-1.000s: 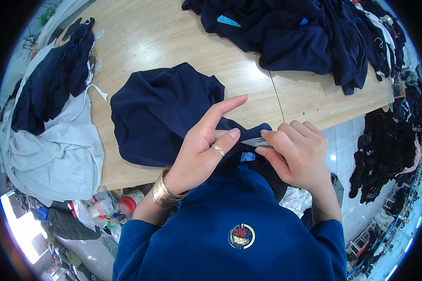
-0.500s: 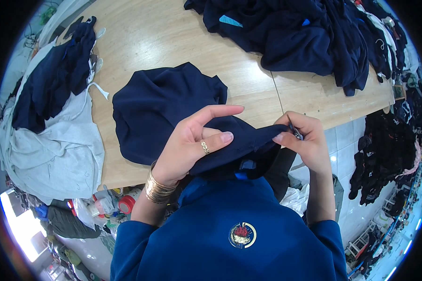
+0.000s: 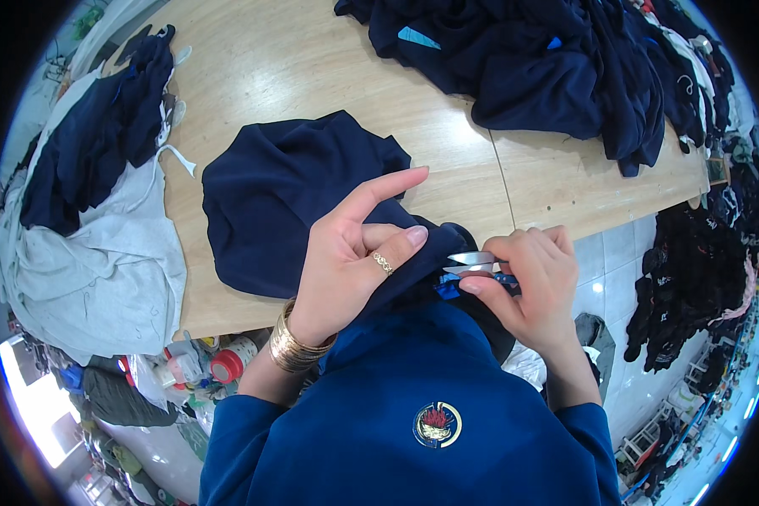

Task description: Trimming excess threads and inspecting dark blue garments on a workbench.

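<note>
A dark navy garment [image 3: 287, 198] lies crumpled on the wooden table [image 3: 312, 67] and hangs over its near edge toward me. My left hand [image 3: 350, 253] pinches a fold of this garment between thumb and fingers, with the index finger stretched out. My right hand [image 3: 531, 282] holds small thread snips [image 3: 472, 263] with silver blades and a blue handle. The blade tips point left and sit right at the edge of the pinched fold.
A big heap of navy garments [image 3: 557, 67] covers the table's far right. At the left lies a pile of grey and navy clothes [image 3: 84, 219]. Dark clothes [image 3: 691, 278] are heaped on the tiled floor at the right. Bottles and clutter [image 3: 202, 367] sit under the table's near edge.
My hands pulled the fold taut between them half a second ago. Now the right hand has let go of the fabric and brought the snips' blades back to the fold; the left index finger is stretched out again.
</note>
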### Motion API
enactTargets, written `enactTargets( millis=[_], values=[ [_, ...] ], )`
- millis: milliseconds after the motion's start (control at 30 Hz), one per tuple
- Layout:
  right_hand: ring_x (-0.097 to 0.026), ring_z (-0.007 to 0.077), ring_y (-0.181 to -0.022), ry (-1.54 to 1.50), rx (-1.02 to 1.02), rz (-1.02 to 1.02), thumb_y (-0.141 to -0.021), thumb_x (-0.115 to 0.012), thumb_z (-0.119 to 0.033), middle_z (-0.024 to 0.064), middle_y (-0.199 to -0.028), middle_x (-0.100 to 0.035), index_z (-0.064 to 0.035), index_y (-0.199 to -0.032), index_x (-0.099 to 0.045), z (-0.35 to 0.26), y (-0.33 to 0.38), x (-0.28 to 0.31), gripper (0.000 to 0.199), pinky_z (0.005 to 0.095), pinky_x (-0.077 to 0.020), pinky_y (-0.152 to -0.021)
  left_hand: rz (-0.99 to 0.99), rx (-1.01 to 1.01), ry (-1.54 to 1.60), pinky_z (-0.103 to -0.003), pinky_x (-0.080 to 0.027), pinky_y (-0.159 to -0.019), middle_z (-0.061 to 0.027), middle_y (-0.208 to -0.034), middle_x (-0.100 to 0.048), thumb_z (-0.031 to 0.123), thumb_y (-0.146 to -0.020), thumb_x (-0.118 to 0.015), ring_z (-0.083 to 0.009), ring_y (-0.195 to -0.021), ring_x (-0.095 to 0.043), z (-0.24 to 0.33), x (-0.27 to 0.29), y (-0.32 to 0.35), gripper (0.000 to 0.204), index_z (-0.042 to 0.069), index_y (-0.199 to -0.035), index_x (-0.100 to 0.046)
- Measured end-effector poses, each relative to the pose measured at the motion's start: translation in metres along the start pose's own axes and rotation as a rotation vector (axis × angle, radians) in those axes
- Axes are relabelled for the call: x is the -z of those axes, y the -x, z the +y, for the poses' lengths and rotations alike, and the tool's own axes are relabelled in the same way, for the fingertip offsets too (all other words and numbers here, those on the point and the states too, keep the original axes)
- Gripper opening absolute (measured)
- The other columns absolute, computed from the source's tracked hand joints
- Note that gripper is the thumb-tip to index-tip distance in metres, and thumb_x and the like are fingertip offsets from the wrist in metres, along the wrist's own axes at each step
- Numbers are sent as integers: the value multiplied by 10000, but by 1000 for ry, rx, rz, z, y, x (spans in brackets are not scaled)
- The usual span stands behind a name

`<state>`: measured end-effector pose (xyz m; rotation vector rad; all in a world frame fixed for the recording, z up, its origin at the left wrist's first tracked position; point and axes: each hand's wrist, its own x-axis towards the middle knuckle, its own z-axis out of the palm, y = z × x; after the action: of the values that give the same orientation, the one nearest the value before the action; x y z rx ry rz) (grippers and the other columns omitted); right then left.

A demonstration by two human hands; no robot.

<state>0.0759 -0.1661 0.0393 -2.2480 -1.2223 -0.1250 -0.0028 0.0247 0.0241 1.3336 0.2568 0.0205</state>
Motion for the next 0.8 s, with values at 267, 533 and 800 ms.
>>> enactTargets(
  millis=[267, 533, 800],
  values=[
    [-513, 145, -560, 39, -30, 59, -727, -696, -405, 2, -657, -551, -81, -806, -565, -6, 6, -16, 358, 292, -297, -563, 15, 8, 59, -149, -231, -498, 86, -566, -481, 14, -860, -569, 29, -534, -319, 3, -5, 0, 466, 17, -1301, -420],
    [-513, 143, -557, 36, -88, 97, -758, -687, -386, 14, -668, -556, -69, -837, -569, -12, 8, -22, 347, 287, -299, -570, 106, -31, 18, -150, -225, -501, 64, -567, -509, 30, -864, -573, 26, -537, -343, -3, -11, 1, 464, 25, -1301, -419],
    [-544, 156, -531, -205, -322, 111, -777, -694, -342, 51, -640, -562, -35, -858, -567, -16, 9, -25, 342, 253, -394, -493, 133, -134, 2, -199, -487, -759, -104, -908, -663, -4, -847, -570, -99, -849, -634, -7, -10, 2, 602, 38, -1374, -283]
  ],
)
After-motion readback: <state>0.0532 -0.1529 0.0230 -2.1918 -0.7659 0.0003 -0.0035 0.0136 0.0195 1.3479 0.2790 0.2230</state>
